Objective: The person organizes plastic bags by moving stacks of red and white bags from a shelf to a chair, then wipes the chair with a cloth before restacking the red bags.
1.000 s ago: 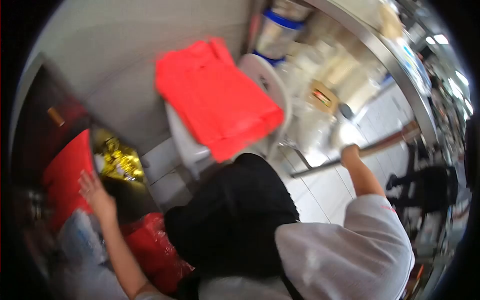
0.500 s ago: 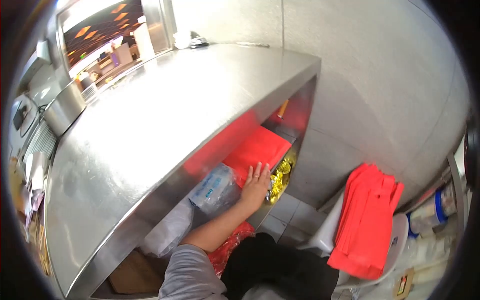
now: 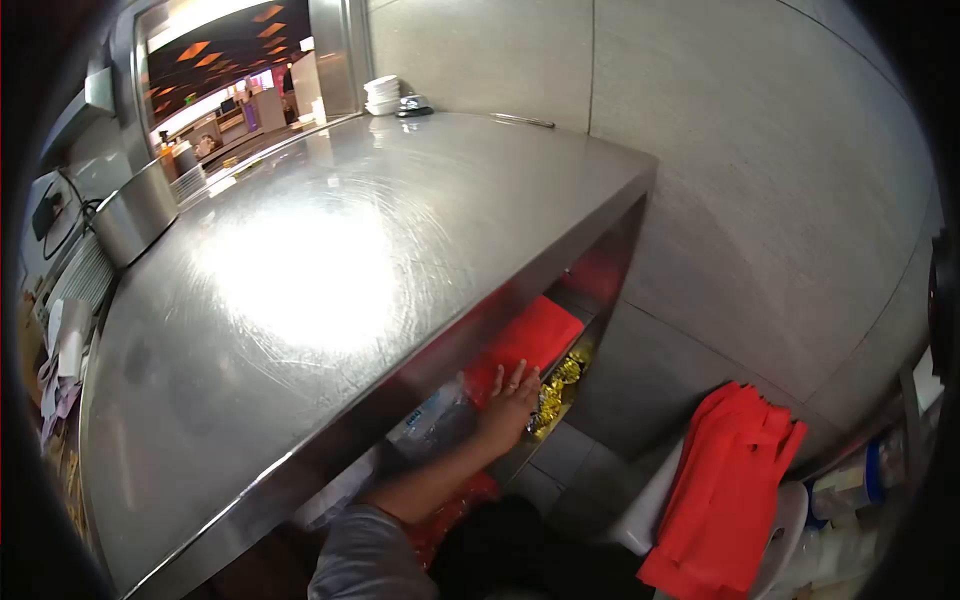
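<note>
I see one smooth, bright red pile (image 3: 532, 335) under one steel table (image 3: 480, 190), and a second red pile (image 3: 722, 490), with many layers, on one white chair (image 3: 646, 522) at the near right. The left hand (image 3: 510, 412) lies on the smooth one, fingers a little spread, gripping nothing, just left of one shiny gold bundle (image 3: 558, 394); I can't tell about the right hand.

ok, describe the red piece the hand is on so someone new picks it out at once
Start at the big steel counter and look below its edge, near the grey wall. There the red piece lies under the left hand. It is flat and smooth, unlike the crinkled gold item beside it, and under the counter, unlike the red stack at right.
</note>
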{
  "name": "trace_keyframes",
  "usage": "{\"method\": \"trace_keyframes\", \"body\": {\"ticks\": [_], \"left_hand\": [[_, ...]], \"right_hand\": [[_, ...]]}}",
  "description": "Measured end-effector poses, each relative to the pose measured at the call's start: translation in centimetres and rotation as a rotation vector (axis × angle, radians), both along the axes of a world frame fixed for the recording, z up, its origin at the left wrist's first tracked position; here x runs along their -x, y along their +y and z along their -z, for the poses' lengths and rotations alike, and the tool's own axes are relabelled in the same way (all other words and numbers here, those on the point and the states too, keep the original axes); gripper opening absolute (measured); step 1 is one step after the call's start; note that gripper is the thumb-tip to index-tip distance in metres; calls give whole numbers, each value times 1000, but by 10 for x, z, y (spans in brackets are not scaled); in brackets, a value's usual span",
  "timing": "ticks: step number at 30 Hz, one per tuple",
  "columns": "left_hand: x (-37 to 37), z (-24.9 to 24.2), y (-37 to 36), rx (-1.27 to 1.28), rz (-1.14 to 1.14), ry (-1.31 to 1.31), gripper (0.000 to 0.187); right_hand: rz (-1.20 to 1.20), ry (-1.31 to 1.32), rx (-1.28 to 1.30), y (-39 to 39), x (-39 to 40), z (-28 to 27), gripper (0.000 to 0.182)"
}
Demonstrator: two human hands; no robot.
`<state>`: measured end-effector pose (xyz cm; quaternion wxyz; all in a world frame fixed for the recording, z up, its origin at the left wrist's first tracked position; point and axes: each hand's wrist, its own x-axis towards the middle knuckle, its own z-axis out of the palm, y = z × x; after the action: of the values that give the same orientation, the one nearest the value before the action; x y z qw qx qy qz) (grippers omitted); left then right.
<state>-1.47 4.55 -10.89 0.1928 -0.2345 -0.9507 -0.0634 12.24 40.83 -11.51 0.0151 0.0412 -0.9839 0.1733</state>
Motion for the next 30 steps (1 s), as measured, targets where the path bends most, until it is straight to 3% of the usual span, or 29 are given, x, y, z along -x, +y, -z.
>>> {"method": "trace_keyframes", "body": {"ticks": [3,7,9,11,15,17,19,20,21,22,24,25,27,30], "left_hand": [[8,-3,5,-7,-6,-14,46],[5,-8,12,59,-29,-69,49],[19,6,11,121,-85,-74,59],[20,12,8,-113,-42,-101,70],[27,3,17,192,-53,-36,80],[34,8,24,279,-69,45,79],[19,-2,17,243,-74,74,78],[9,-14,28,286,-108,64,77],[5,-14,36,260,-29,95,76],[3,-14,42,233,48,128,75],[0,-12,67,142,289,236,65],[-17,-28,91,153,390,170,55],[-43,-33,140,-34,633,68,39],[-87,-15,209,-192,919,-37,38]], "right_hand": [[162,-40,-91,57,-45,22,30],[433,-192,-320,154,-163,71,29],[555,-384,-477,190,-256,97,29],[629,-641,-630,215,-352,116,29],[572,-1069,-794,229,-496,152,29],[648,-1124,-778,221,-505,164,29],[1014,-1089,-612,159,-425,99,27],[1111,-785,-673,148,-410,101,24],[1129,-649,-612,130,-364,67,19],[1174,-257,-491,131,-342,65,14],[1264,202,-331,108,-272,25,8],[1080,394,-92,102,-254,15,10],[1196,239,820,78,-219,-5,7],[1110,175,1358,65,-203,11,17]]}}
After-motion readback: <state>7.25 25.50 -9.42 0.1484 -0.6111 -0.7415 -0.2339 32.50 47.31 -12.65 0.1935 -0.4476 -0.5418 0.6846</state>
